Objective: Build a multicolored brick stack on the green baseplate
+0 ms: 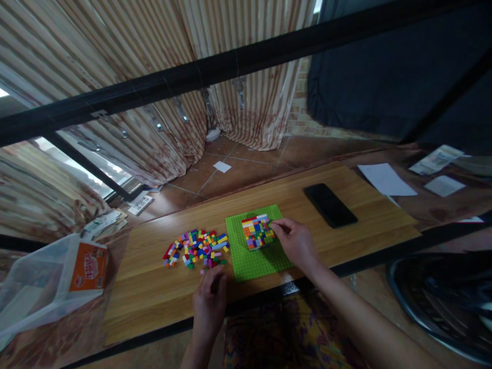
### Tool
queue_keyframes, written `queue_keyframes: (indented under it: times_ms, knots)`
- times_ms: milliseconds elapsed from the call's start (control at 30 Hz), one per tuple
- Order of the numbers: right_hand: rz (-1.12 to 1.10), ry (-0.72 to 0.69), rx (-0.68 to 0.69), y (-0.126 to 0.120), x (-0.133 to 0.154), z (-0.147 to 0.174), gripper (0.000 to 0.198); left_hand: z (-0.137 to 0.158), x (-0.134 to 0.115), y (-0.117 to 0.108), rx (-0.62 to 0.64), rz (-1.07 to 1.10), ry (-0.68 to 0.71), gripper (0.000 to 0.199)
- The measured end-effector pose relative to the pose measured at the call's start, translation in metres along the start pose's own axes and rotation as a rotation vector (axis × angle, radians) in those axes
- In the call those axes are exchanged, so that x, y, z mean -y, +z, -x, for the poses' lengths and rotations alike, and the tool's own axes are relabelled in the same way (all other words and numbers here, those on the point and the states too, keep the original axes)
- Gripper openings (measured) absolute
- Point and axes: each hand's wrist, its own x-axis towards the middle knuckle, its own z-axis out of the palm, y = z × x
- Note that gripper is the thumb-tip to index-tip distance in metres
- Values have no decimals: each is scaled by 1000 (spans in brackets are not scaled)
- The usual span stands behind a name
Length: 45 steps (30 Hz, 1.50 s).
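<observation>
A green baseplate (pixel 240 264) lies on the wooden board, carrying a raised block of multicoloured toy bricks (pixel 258 233). My right hand (pixel 294 241) is at the right side of this block, thumb and forefinger pinched together at its upper right corner; anything between the fingertips is too small to make out. My left hand (pixel 210 292) rests near the front edge, fingers curled in, just below a spread pile of loose toy bricks (pixel 198 248). Whatever the left fingers may hold is hidden.
A black phone (pixel 330 205) lies on the wooden board (pixel 154 297) to the right. Beyond it are white papers (pixel 386 179). At the left stands a clear plastic bin (pixel 49 277) with an orange label. A dark rail (pixel 172 84) crosses before the curtains.
</observation>
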Motion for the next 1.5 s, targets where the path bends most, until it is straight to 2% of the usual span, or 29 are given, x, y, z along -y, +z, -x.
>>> queue_keyframes:
  times_ms: [167,333,700,1100,1333,1500]
  knots:
    - [229,-72,-55,14,2,-5,21,0,5,1,16,-20,6,17]
    - [366,-141,-100,24,1,-5,21,0,7,3,8,-19,12,18]
    - [388,-206,-199,33,-5,6,23,3,10,6,25,-3,-35,19]
    - [292,-287,-185,21,-18,8,22,3,8,6,32,-9,-32,17]
    - [482,-415,-84,22,-19,15,32,2,6,6,29,-1,-28,16]
    - [621,-429,-30,21,-17,19,38,3,6,7,33,1,-46,17]
